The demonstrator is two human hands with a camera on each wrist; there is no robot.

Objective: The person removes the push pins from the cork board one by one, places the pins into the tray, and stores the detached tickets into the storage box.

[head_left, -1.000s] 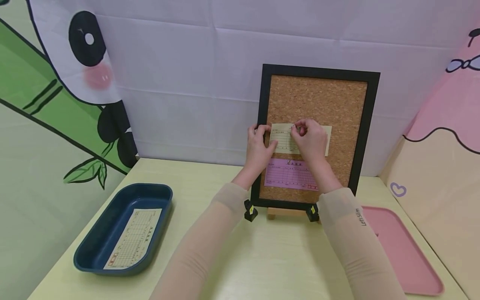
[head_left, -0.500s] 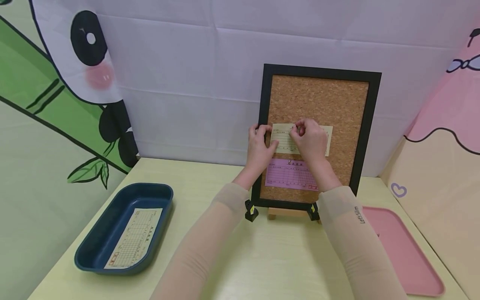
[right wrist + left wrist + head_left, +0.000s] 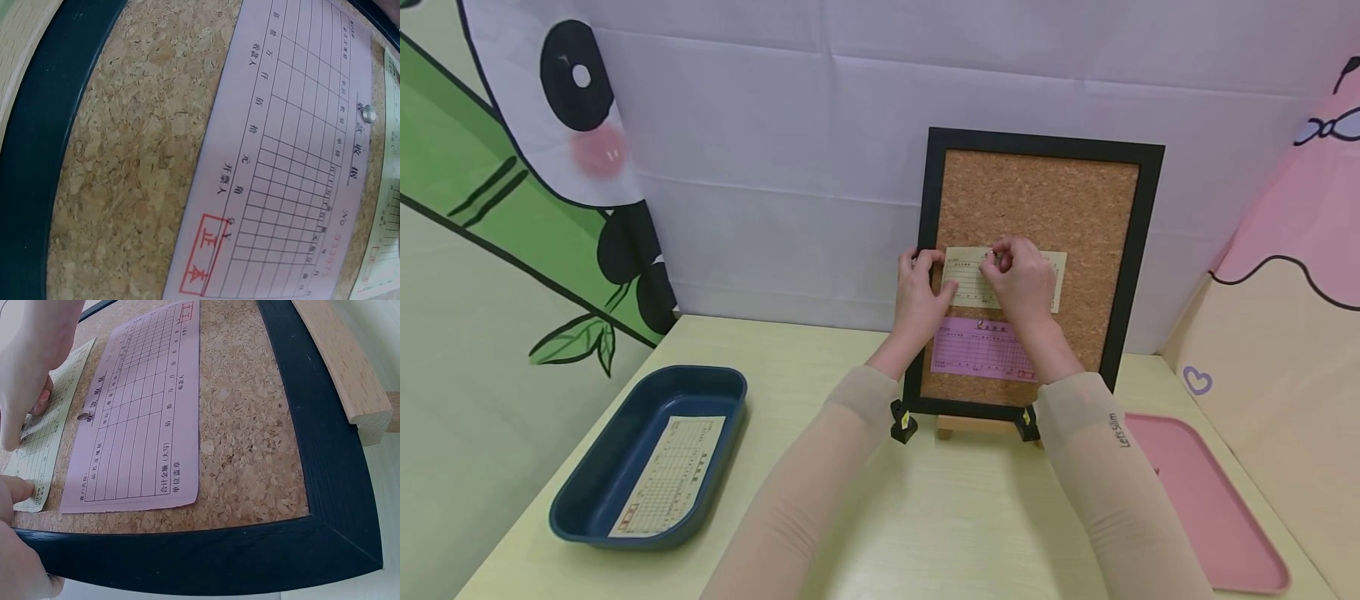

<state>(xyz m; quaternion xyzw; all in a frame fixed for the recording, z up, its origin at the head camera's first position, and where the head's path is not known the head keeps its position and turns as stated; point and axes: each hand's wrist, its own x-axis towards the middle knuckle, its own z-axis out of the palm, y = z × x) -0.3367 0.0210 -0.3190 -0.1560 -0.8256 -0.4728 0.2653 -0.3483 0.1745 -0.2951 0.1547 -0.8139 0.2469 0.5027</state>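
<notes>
A black-framed corkboard (image 3: 1037,200) stands upright on the table. My left hand (image 3: 921,287) grips its left edge, fingers round the frame and thumb pressed on the left end of a pale yellow receipt slip (image 3: 966,283). At that slip's top middle, my right hand (image 3: 1028,279) pinches a small pushpin between thumb and forefinger; the fingers mostly hide it. The right hand also covers part of the yellow slip. Just below, a pink receipt slip (image 3: 973,350) hangs from a silver pushpin (image 3: 369,114) at its top edge.
A wooden easel foot (image 3: 973,427) and black holders (image 3: 903,422) support the board. To the left lies a blue tray (image 3: 571,492) with another pale slip (image 3: 670,479) in it. A pink tray (image 3: 1217,508) lies at the right, partly behind the right sleeve.
Both hands keep their places on the board and yellow slip. The whole head view has shifted very slightly; nothing else visibly differs.
</notes>
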